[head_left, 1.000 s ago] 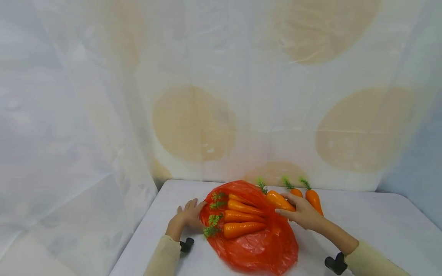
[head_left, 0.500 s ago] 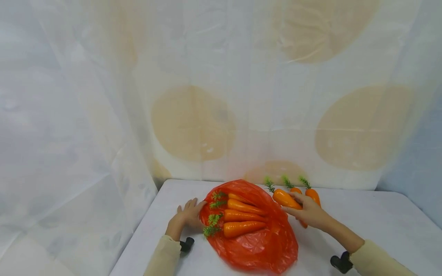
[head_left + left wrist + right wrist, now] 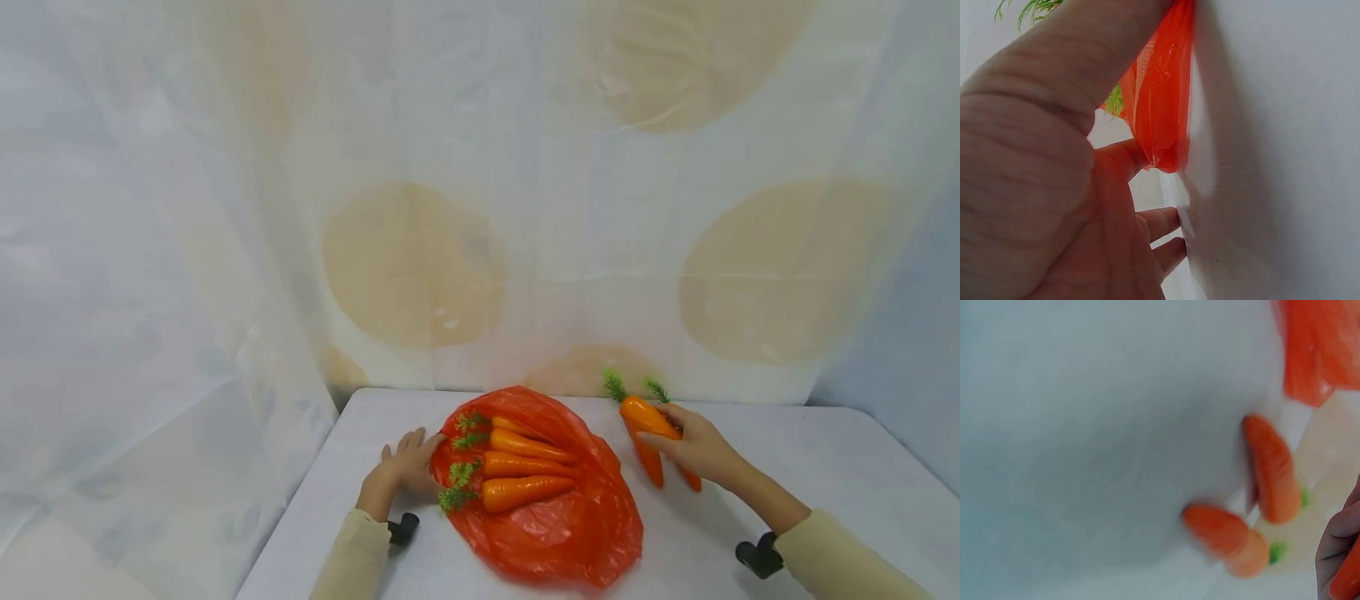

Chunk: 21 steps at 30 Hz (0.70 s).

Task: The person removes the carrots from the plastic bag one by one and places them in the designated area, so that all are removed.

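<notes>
A red plastic bag lies on the white table, with several carrots with green tops in and over its mouth. My left hand is at the bag's left edge; in the left wrist view the bag's edge sits between its thumb and index finger, the other fingers spread by the tabletop. To the right of the bag, my right hand grips a carrot above two others on the table, a near one and a second carrot.
The white table reaches back to a pale curtain with tan spots. Another pale sheet hangs along the left side. Black wrist mounts stick out from both forearms.
My right hand has moved right and a little back with the carrot, away from the bag and over the two loose carrots. The left hand and bag have barely moved.
</notes>
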{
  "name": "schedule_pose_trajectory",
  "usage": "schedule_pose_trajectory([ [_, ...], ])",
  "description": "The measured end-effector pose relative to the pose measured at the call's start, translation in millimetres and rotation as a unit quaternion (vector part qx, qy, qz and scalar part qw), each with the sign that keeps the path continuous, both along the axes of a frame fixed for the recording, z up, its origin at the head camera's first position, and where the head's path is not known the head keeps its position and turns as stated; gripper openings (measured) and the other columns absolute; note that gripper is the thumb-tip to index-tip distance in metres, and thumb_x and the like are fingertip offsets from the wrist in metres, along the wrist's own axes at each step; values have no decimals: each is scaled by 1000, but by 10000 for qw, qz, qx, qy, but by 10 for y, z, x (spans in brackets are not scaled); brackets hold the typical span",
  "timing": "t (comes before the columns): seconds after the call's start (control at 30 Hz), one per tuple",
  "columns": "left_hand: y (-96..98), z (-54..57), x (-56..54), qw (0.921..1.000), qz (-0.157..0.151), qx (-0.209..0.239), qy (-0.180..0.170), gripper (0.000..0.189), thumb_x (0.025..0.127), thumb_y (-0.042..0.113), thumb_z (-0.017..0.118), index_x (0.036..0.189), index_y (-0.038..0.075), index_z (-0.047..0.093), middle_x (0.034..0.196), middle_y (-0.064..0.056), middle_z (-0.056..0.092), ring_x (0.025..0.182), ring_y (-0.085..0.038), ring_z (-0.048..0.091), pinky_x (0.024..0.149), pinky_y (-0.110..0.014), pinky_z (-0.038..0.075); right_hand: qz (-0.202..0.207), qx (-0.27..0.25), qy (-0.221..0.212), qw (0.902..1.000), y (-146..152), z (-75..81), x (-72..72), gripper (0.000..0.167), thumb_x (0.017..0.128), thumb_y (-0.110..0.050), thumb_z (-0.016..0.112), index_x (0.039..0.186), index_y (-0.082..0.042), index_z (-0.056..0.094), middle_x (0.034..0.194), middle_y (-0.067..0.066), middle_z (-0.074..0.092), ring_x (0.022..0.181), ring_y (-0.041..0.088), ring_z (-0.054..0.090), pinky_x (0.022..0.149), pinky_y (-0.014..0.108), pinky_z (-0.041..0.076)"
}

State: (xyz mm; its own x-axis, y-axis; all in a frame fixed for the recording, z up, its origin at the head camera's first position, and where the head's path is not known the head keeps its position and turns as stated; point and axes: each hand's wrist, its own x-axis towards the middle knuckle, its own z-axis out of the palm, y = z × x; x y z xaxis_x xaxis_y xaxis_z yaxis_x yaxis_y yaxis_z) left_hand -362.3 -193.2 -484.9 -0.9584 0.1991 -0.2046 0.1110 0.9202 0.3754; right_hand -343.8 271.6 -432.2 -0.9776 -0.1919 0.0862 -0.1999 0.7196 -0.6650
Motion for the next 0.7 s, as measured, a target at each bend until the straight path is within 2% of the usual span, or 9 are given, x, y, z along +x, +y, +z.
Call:
schedule_pose_trajectory([
  [0.13, -4, -2, -2, 10000, 61, 33, -18, 94, 73, 43, 82, 152, 21, 36, 163, -18, 20, 150, -42, 14, 115, -73, 3, -142, 97, 14, 9999, 132, -12, -21, 71, 92, -47, 66, 139, 2, 47, 117, 18, 61, 96, 25, 56, 79, 37, 55],
  [0.27, 9, 51, 38, 10000, 26, 4, -5, 94, 72, 44, 83, 151, 19, 39, 161, -20, 23, 148, -43, 18, 114, -74, 6, -356, 101, -119, 9992, 274, -83, -46, 75, 93, -49, 64, 141, 4, 43, 123, 24, 59, 97, 26, 57, 79, 42, 58],
  [0.43, 12, 88, 70, 10000, 19, 19, 22, 94, 71, 45, 83, 150, 20, 40, 161, -20, 25, 148, -43, 19, 113, -74, 7, -595, 43, -355, 9976, 426, -146, -64, 79, 93, -51, 62, 143, 5, 37, 121, 26, 58, 90, 24, 58, 72, 37, 58],
  [0.7, 29, 116, 79, 10000, 20, 41, 33, 92, 72, 44, 83, 150, 19, 40, 161, -20, 24, 148, -44, 18, 113, -74, 7, -883, 128, -375, 9953, 624, -192, -90, 85, 94, -56, 58, 142, 10, 33, 119, 30, 56, 83, 22, 60, 67, 32, 56],
])
